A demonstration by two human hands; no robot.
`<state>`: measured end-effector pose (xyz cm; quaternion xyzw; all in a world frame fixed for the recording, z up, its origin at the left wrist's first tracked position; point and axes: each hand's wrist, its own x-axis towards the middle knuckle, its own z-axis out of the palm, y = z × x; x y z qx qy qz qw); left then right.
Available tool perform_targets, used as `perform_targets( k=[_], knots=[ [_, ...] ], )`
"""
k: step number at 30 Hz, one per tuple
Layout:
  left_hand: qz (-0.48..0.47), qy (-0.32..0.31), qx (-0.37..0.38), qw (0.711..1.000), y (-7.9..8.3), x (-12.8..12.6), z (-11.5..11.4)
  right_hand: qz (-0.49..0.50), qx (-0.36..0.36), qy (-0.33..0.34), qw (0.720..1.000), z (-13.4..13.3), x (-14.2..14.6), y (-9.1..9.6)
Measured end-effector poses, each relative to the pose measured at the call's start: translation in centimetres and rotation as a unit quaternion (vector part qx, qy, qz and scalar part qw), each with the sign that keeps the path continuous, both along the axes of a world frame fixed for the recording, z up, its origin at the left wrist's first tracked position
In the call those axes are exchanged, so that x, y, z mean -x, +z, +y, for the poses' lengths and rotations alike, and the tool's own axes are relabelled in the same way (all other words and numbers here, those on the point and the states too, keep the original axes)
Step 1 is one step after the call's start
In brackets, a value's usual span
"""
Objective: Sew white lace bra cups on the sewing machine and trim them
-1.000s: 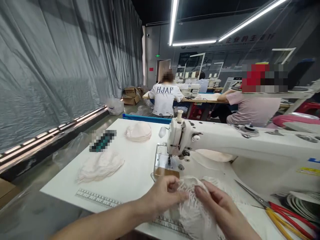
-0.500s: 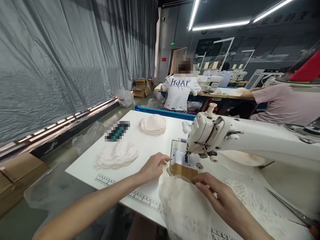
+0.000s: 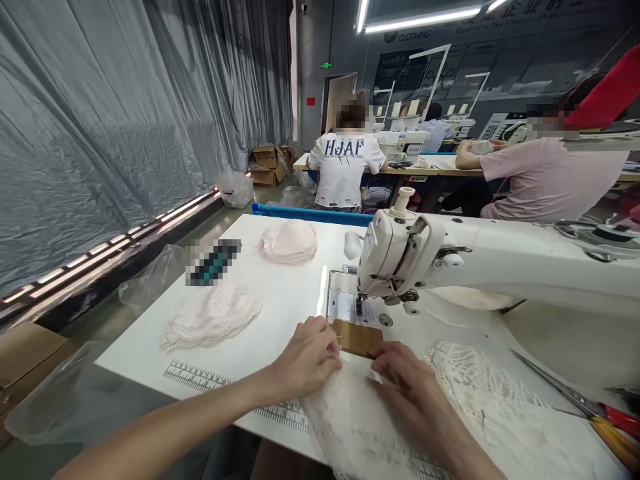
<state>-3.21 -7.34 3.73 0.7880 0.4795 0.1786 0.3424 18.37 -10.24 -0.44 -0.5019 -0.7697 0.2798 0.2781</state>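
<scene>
A white lace-edged fabric piece [image 3: 353,417] hangs over the front edge of the sewing table [image 3: 295,300]. My left hand [image 3: 310,357] pinches its upper left edge, fingers curled and closed. My right hand [image 3: 413,390] grips the same piece at its upper right, thumb and fingers bent over the cloth. Just beyond both hands lies the sewing machine's brown plate [image 3: 356,337], with the presser foot [image 3: 359,305] behind it. The white sewing machine [image 3: 400,257] reaches in from the right. No cloth shows under the foot.
Two stacks of pale fabric pieces, one nearer [image 3: 215,317] and one farther [image 3: 289,241], lie on the left beside a blurred-out item [image 3: 214,262]. At right are loose lace fabric [image 3: 480,380] and scissors [image 3: 560,383]. Co-workers [image 3: 345,167] sit ahead.
My left hand has come down onto the fabric edge and its fingers have closed there. The right hand stays at the fabric. My view has shifted slightly right and down.
</scene>
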Motion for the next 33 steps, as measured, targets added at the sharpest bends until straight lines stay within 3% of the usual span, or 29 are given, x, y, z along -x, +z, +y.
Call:
perform_targets(
  k=[5,10,12,17,21,33],
  knots=[
    [-0.110,0.038,0.127,0.985,2.1,1.7,-2.0,0.137,0.120,0.040,0.982,0.0,1.6,2.4],
    [-0.232,-0.005,0.239,0.943,2.8,1.5,-3.2,0.224,0.219,0.109,0.943,-0.7,2.5,4.9],
    [-0.269,-0.014,0.233,0.934,2.6,0.9,-3.7,0.213,0.212,0.124,0.946,-1.2,2.2,5.6],
    [-0.256,-0.012,0.190,0.948,2.5,0.2,-5.4,0.132,0.153,0.101,0.974,-2.7,1.4,6.8],
    [-0.235,0.013,0.182,0.955,2.8,0.4,-6.4,0.115,0.182,0.116,0.970,-4.0,1.5,6.7],
    [-0.260,0.019,0.241,0.935,3.1,0.6,-9.1,0.111,0.168,0.081,0.976,-6.6,1.6,6.9]
  ],
)
